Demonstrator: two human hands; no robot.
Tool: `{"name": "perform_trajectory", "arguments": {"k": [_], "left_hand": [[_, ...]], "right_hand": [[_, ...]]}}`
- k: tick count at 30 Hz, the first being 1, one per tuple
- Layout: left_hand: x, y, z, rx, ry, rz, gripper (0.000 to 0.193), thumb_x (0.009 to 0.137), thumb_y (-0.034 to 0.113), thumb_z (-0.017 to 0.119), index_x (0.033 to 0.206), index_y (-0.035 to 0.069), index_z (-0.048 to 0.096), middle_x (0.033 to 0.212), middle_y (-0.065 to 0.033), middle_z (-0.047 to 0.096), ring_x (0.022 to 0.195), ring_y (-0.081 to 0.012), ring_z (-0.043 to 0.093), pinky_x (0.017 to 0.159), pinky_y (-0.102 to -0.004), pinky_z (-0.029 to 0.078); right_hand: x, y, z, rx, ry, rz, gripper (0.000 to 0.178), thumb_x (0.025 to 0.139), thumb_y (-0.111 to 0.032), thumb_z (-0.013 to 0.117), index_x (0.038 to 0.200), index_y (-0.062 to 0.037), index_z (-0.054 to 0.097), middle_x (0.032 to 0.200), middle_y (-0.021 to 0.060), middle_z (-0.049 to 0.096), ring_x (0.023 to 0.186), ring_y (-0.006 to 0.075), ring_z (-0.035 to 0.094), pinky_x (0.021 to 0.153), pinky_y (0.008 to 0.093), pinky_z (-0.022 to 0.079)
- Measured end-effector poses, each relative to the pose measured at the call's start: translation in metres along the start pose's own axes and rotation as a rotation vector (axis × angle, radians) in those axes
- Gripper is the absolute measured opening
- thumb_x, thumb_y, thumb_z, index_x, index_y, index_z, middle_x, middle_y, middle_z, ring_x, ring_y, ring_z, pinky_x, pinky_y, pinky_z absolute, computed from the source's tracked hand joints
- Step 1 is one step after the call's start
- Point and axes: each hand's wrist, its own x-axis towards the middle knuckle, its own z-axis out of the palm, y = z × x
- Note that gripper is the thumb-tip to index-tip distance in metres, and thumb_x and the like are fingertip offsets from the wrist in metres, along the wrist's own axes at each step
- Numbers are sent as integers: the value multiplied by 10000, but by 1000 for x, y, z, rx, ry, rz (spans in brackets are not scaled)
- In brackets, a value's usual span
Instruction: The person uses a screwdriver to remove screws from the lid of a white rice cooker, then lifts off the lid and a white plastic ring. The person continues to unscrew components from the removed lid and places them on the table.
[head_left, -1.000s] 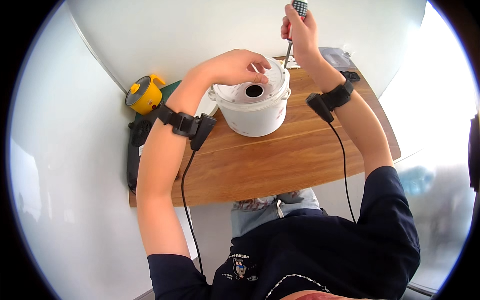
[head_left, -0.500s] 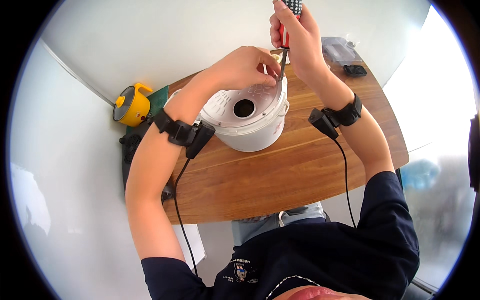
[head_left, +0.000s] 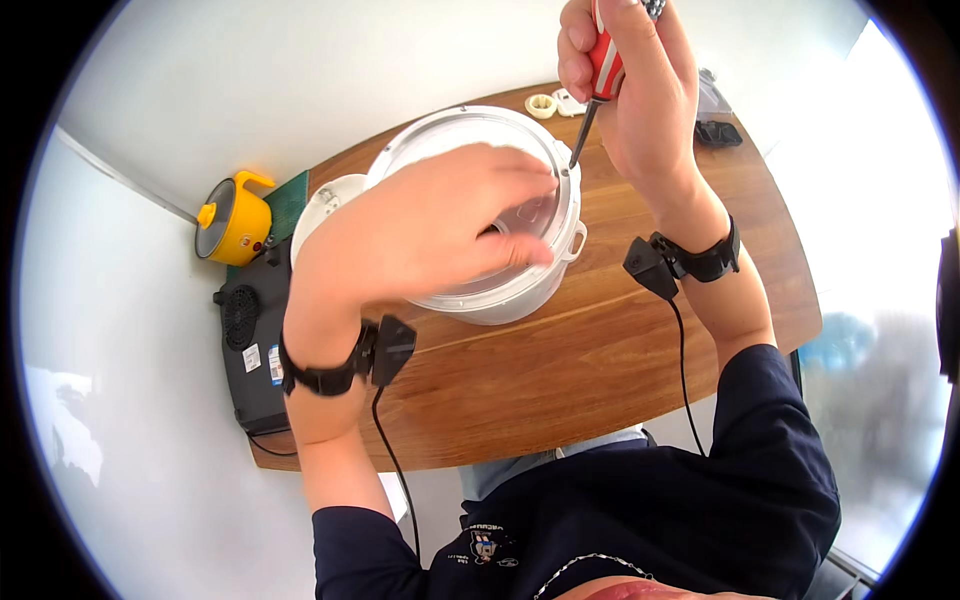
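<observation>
A white, round rice-cooker body [head_left: 545,292] stands bottom side up on the table, its vented base plate ringed by a rim with screws. My right hand [head_left: 650,110] grips a screwdriver [head_left: 606,68] with a red handle. Its slanting shaft ends at a screw on the rim's right side; whether the tip sits in the screw head is unclear. Over the base plate is my left hand [head_left: 430,220], its fingers stretched apart and slightly blurred, holding nothing. That hand covers much of the plate and its centre hole.
A wooden table [head_left: 620,370] carries it all. To the left are a yellow pot [head_left: 240,220], a green mat [head_left: 289,215], a black case [head_left: 250,345] and a white bowl-like part [head_left: 325,205]. A tape roll [head_left: 541,105] and a black part [head_left: 718,134] lie at the back.
My left hand has left the screwdriver tip, moving left and nearer with its fingers spread. The right hand has shifted slightly right, tilting the screwdriver more. The view has shifted somewhat.
</observation>
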Motion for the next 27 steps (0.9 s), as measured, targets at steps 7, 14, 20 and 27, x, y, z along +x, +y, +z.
{"name": "perform_trajectory", "arguments": {"k": [7, 14, 20, 27], "left_hand": [[-42, 15, -8, -125, 124, -74, 631, 857, 346, 782, 1368, 15, 616, 1314, -170, 679, 1222, -327, 636, 1056, -389, 478], [-65, -65, 2, -482, 907, -199, 378, 1030, 252, 594, 1279, -24, 664, 1219, -128, 722, 1143, -221, 663, 1018, -357, 487], [-60, -118, 18, -782, 984, -374, 416, 1067, 289, 539, 1334, -21, 613, 1283, -153, 678, 1220, -228, 618, 1059, -365, 472], [-37, -158, 53, -1022, 697, -251, 604, 1039, 423, 588, 1460, -5, 517, 1367, -169, 633, 1288, -246, 591, 1079, -339, 475]], "right_hand": [[-2, 6, -6, 10, -14, 20, 387, 1106, -328, 504, 1295, 6, 454, 806, 31, 546, 597, 95, 524, 522, 245, 436], [-2, 6, 1, -128, 14, -4, 454, 1099, -373, 508, 1304, 26, 439, 813, 28, 530, 601, 90, 508, 522, 238, 423], [-2, 7, 2, -171, 27, -32, 455, 1100, -393, 487, 1313, 5, 435, 807, 17, 506, 594, 86, 488, 514, 228, 400], [-5, 11, 3, -195, -108, -82, 466, 1111, -410, 435, 1383, -33, 412, 804, 14, 491, 580, 93, 480, 504, 234, 399]]}}
